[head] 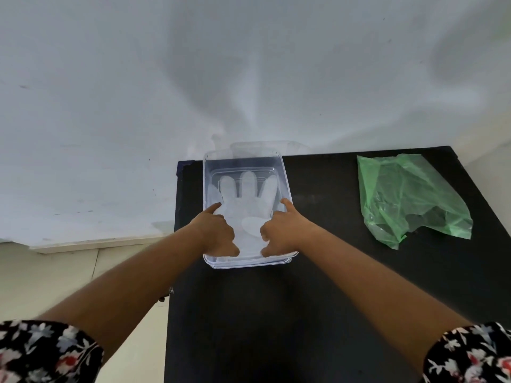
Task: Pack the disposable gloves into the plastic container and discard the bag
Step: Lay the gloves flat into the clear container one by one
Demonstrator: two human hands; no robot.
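A clear plastic container (287, 194) stands at the back left of the black table. Thin translucent disposable gloves (246, 197) lie flat inside it, fingers pointing away from me. My left hand (218, 230) and my right hand (282, 229) are both inside the container, resting on the wrist end of the gloves. On each hand the index finger points forward and the thumb presses down; the other fingers are curled. Whether either hand pinches the gloves, I cannot tell. A crumpled green plastic bag (409, 197) lies flat on the table to the right, apart from both hands.
The black table (318, 313) has its left edge just beside the container and its back edge against a white wall (249, 64). A second clear piece, perhaps a lid (260, 147), stands behind the container. Pale floor (69, 266) lies to the left.
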